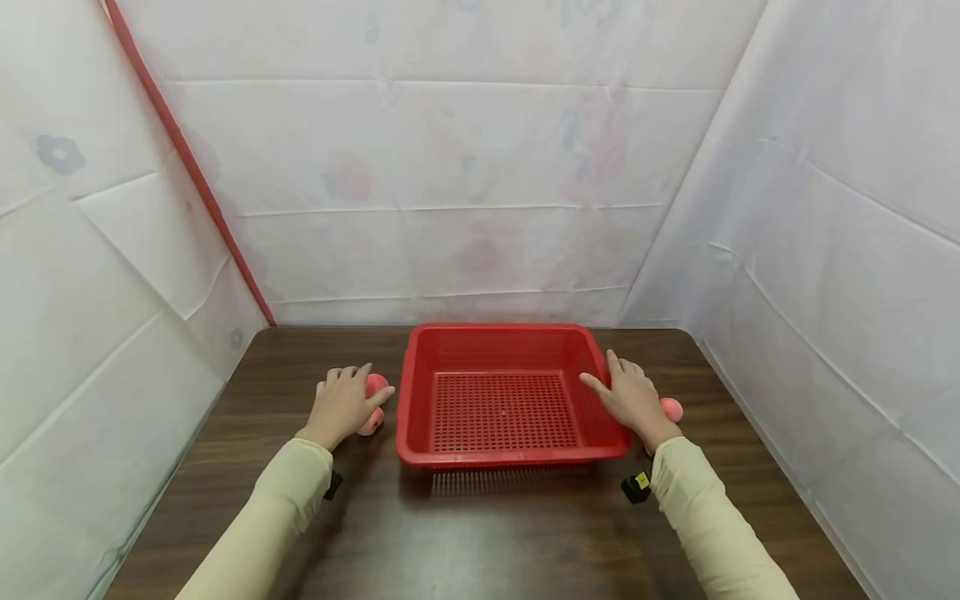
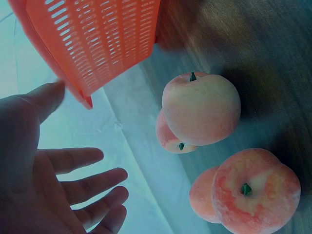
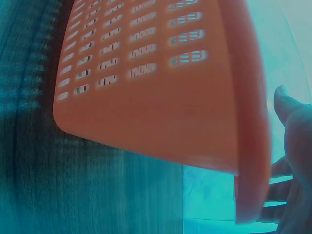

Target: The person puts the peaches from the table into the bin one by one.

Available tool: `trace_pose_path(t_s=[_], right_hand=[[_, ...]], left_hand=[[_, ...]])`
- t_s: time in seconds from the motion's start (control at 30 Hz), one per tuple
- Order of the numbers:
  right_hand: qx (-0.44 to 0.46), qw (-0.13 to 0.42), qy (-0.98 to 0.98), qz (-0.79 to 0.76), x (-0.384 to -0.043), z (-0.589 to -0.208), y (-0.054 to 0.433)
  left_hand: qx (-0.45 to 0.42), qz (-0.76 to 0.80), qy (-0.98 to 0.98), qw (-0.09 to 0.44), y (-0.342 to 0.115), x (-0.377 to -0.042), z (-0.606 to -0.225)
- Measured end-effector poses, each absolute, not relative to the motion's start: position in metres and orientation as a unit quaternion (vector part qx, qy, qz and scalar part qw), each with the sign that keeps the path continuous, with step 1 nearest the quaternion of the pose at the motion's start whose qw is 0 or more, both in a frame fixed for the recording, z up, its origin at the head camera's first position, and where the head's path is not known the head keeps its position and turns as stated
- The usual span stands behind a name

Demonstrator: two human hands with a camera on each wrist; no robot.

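A red plastic basket [image 1: 517, 456] with slotted sides stands on the dark wooden table. To its left, my left hand [image 1: 341, 406] hovers over several pink-yellow peaches [image 1: 376, 384] with its fingers spread. In the left wrist view that palm holds nothing, and the peaches [image 2: 202, 112] with green stems lie in two clusters. My right hand [image 1: 632, 402] is at the basket's right rim, thumb apart from the fingers. The right wrist view shows the fingers partly hidden behind the rim [image 3: 251, 122]; whether they touch it I cannot tell. Another peach [image 1: 671, 409] lies beyond the right wrist.
White patterned sheeting [image 1: 480, 183] walls off the back and both sides of the table [image 1: 465, 542]. A red strip [image 1: 187, 158] runs down the left back corner. Inside the basket only its perforated bottom shows.
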State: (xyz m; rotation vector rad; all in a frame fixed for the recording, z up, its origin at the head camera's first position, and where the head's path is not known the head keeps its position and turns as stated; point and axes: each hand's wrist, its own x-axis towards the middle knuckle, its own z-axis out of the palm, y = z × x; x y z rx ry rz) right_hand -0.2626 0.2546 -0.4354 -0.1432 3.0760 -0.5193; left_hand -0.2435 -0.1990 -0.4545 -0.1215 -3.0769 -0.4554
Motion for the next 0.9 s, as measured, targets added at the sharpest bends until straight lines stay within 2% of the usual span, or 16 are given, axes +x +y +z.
trace_pose_path(t_s=[0.17,0.63,0.9], right_hand=[[-0.054,0.001,0.985,-0.163,-0.262,-0.436,0.259],[-0.040,0.029,0.988,-0.143,-0.260,-0.444,0.266],[-0.045,0.016,0.988,-0.144,-0.262,-0.443,0.265]], left_hand=[[-0.040,-0.135,-0.990,0.021,-0.198,-0.245,-0.458],[-0.060,-0.126,-0.990,0.004,-0.202,-0.237,-0.469],[-0.068,-0.109,-0.991,0.021,-0.206,-0.233,-0.469]])
